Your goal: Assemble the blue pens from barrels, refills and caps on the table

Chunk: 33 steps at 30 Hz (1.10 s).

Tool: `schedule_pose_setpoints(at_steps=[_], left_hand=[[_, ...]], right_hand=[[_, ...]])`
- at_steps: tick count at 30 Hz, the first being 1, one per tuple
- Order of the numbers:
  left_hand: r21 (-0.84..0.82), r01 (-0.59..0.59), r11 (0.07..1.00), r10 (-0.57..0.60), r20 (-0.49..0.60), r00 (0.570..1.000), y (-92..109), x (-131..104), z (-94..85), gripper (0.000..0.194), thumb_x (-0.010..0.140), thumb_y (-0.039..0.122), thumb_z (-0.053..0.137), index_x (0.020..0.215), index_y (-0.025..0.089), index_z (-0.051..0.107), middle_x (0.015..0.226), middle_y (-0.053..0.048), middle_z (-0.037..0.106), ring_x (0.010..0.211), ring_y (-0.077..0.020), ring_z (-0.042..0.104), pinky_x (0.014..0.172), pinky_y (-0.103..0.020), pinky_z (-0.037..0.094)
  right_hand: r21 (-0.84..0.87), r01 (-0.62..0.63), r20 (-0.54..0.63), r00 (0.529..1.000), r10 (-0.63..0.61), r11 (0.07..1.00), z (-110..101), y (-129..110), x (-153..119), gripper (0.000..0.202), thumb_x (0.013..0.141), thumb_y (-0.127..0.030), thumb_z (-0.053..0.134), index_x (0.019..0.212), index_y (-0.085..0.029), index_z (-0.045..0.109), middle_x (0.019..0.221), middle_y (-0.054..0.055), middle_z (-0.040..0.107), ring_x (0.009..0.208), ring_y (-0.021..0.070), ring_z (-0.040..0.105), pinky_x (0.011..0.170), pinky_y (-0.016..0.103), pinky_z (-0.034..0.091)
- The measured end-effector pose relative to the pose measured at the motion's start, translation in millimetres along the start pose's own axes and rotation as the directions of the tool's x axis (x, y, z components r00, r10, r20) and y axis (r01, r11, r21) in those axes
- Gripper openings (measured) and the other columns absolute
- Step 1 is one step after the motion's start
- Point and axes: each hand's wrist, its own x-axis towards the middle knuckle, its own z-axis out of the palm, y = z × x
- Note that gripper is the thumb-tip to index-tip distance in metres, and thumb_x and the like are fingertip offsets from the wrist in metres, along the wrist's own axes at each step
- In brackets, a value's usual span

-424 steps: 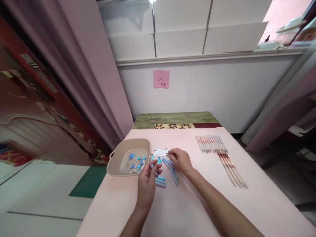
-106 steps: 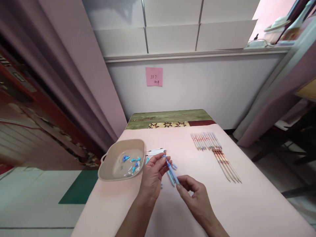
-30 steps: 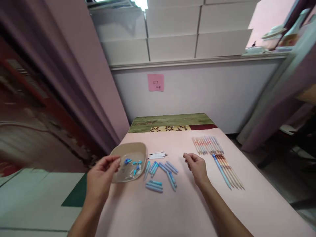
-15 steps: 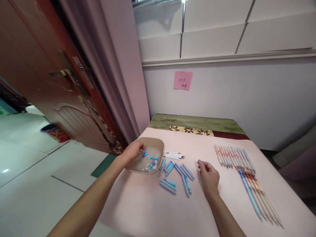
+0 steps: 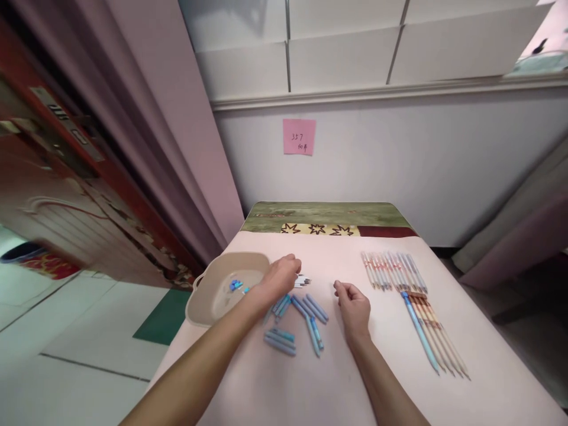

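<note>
My left hand [image 5: 281,276] hovers past the right rim of a beige plastic basin [image 5: 205,293], fingers curled together; anything in them is hidden. Right by its fingertips lie thin white pen refills [image 5: 302,281]. Small blue pen parts [image 5: 235,285] sit in the basin, partly covered by my arm. My right hand [image 5: 354,305] rests over the table with thumb and forefinger pinched; whether a tiny thing is between them I cannot make out. Between the hands lie several blue and lilac pen barrels [image 5: 280,341], loose on the cloth.
On the right are a row of pale pens [image 5: 393,271] and, below it, several more pens with a light blue pen [image 5: 421,337] alongside. A pink note [image 5: 299,137] sticks to the wall behind the table. A door and purple curtain [image 5: 146,118] flank the left side.
My left hand has moved right, from inside the basin to beyond its right rim near the refills. The view has turned right. My right hand keeps its pinched pose.
</note>
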Motion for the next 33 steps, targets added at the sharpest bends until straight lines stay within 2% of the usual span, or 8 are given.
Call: schedule_pose_setpoints(at_steps=[5, 12, 18, 23, 24, 26, 29, 33], left_hand=[[0.112, 0.105, 0.988, -0.123, 0.167, 0.978, -8.1, 46.9, 16.9, 0.023, 0.088, 0.025, 0.058, 0.107, 0.014, 0.062, 0.111, -0.011, 0.063, 0.098, -0.0223, 0.061, 0.082, -0.038, 0.051], [0.195, 0.035, 0.980, -0.085, 0.254, 0.964, -3.3, 56.7, 32.9, 0.034, 0.090, 0.034, 0.056, 0.119, 0.016, 0.056, 0.119, -0.009, 0.059, 0.101, -0.0211, 0.060, 0.085, -0.042, 0.052], [0.139, -0.037, 0.990, 0.025, 0.088, 0.996, 8.1, 48.7, 16.2, 0.012, 0.078, 0.005, 0.058, 0.087, 0.011, 0.065, 0.098, -0.017, 0.068, 0.098, -0.0269, 0.063, 0.091, -0.042, 0.045], [-0.092, -0.081, 0.992, 0.057, -0.237, 0.970, 41.2, 20.4, -3.5, 0.019, 0.091, 0.019, 0.039, 0.102, 0.018, 0.055, 0.097, -0.009, 0.067, 0.088, -0.0186, 0.063, 0.077, -0.032, 0.049], [-0.381, -0.117, 0.917, -0.032, -0.363, 0.931, 49.0, 12.5, 0.2, 0.016, 0.091, 0.023, 0.041, 0.098, 0.018, 0.054, 0.090, -0.007, 0.068, 0.079, -0.0162, 0.064, 0.069, -0.028, 0.049], [-0.842, -0.215, 0.495, -0.301, -0.398, 0.866, 62.1, -2.2, 14.5, 0.012, 0.086, 0.030, 0.050, 0.091, 0.018, 0.050, 0.084, -0.004, 0.067, 0.064, -0.0122, 0.060, 0.058, -0.024, 0.048], [-0.957, -0.278, -0.085, -0.553, -0.187, 0.812, 72.8, -17.0, 38.9, 0.027, 0.073, 0.030, 0.066, 0.093, 0.017, 0.052, 0.078, -0.002, 0.067, 0.057, -0.0083, 0.058, 0.058, -0.022, 0.048], [-0.905, -0.289, -0.312, -0.607, -0.045, 0.794, 76.0, -24.9, 52.9, 0.033, 0.062, 0.027, 0.076, 0.087, 0.015, 0.058, 0.078, -0.001, 0.066, 0.059, -0.0072, 0.060, 0.061, -0.021, 0.049]], right_hand=[[0.044, -0.019, 0.004, 1.000, 0.019, 0.999, -0.4, 1.0, 2.1, 0.043, 0.076, -0.058, 0.062, 0.072, -0.015, 0.066, 0.060, 0.000, 0.059, 0.053, 0.0138, 0.048, 0.054, 0.025, 0.040], [0.084, -0.029, -0.005, 1.000, 0.029, 0.996, 0.2, 0.4, 5.8, 0.045, 0.075, -0.059, 0.062, 0.072, -0.015, 0.067, 0.060, 0.002, 0.061, 0.051, 0.0138, 0.049, 0.052, 0.025, 0.041], [0.091, -0.027, -0.024, 0.999, 0.030, 0.995, -0.1, 0.8, 7.4, 0.045, 0.075, -0.059, 0.062, 0.071, -0.014, 0.067, 0.059, 0.002, 0.061, 0.051, 0.0140, 0.050, 0.050, 0.025, 0.042], [0.126, 0.059, 0.011, 0.998, -0.061, 0.990, -3.3, -9.7, 5.0, 0.044, 0.079, -0.057, 0.058, 0.078, -0.014, 0.070, 0.063, 0.004, 0.064, 0.051, 0.0139, 0.052, 0.051, 0.025, 0.043], [0.141, 0.082, 0.026, 0.996, -0.086, 0.987, -3.8, -12.5, 3.6, 0.044, 0.079, -0.056, 0.058, 0.083, -0.014, 0.071, 0.067, 0.005, 0.067, 0.055, 0.0147, 0.055, 0.054, 0.025, 0.045], [0.181, 0.121, 0.075, 0.988, -0.136, 0.976, -4.2, -17.1, -0.4, 0.043, 0.081, -0.054, 0.057, 0.094, -0.016, 0.071, 0.080, 0.007, 0.071, 0.067, 0.0174, 0.062, 0.061, 0.027, 0.049], [0.237, 0.092, 0.231, 0.962, -0.148, 0.967, -3.0, -19.6, -8.4, 0.041, 0.082, -0.052, 0.057, 0.096, -0.017, 0.071, 0.082, 0.007, 0.071, 0.070, 0.0179, 0.064, 0.063, 0.027, 0.051], [0.250, 0.015, 0.335, 0.937, -0.101, 0.968, -1.2, -18.8, -16.0, 0.033, 0.077, -0.049, 0.066, 0.078, -0.016, 0.071, 0.057, 0.000, 0.061, 0.047, 0.0117, 0.054, 0.048, 0.023, 0.044]])
